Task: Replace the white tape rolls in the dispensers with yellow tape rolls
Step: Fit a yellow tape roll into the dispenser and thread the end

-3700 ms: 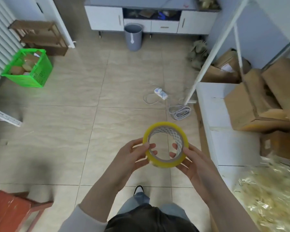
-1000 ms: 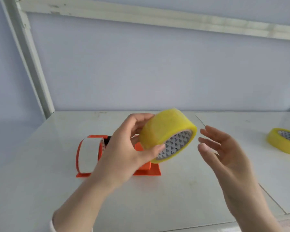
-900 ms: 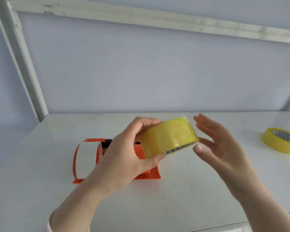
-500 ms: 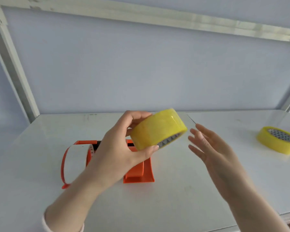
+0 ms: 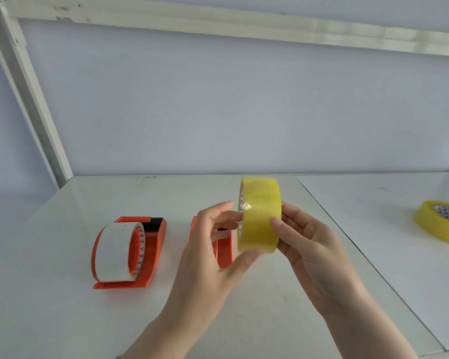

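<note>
A yellow tape roll [image 5: 259,216] stands upright on edge in the air above the white table [image 5: 62,320], held between both hands. My left hand [image 5: 210,257] grips its left side and bottom; my right hand [image 5: 306,244] grips its right side, thumb across the front. An orange dispenser [image 5: 153,244] with a white tape roll [image 5: 114,250] in it lies at the left. A second orange dispenser [image 5: 223,251] sits behind my left hand, mostly hidden. Another yellow tape roll [image 5: 436,226] lies flat at the far right.
A white metal shelf frame [image 5: 34,99] rises at the left, with a crossbar overhead, in front of a pale blue wall. A seam [image 5: 347,242] runs diagonally between two table panels to the right of my hands.
My right hand closed onto the yellow roll, which turned from tilted to upright on edge. The view shifted, so the second orange dispenser now shows apart from the first.
</note>
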Demonstrator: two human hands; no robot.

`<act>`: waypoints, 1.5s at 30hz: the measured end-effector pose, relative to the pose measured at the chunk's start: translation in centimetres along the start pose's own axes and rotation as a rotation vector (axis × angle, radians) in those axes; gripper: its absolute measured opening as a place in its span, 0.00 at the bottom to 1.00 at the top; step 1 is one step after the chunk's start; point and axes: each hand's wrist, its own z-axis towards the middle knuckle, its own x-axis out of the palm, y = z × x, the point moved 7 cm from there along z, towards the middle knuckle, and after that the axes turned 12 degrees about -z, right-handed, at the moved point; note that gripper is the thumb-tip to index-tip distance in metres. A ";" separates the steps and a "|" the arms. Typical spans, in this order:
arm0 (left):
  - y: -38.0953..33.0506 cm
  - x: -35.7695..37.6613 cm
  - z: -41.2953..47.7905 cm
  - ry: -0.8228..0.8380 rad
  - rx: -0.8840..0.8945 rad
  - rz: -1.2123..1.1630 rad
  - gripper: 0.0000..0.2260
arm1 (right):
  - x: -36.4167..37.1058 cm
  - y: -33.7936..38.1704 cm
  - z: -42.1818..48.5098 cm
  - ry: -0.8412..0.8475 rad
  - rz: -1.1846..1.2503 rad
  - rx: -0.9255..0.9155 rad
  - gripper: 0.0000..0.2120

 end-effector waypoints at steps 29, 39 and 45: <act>-1.4 0.7 0.1 -0.005 -0.052 -0.137 0.11 | 3.1 -0.6 -1.5 -0.034 -0.210 -0.231 0.15; 7.8 -3.9 -2.4 -0.189 -0.494 0.011 0.09 | 3.1 -4.6 1.4 -0.056 -0.162 -0.046 0.23; 7.5 -2.5 -2.3 -0.315 -0.411 -0.065 0.11 | 4.4 -6.5 1.7 -0.160 -0.217 -0.007 0.26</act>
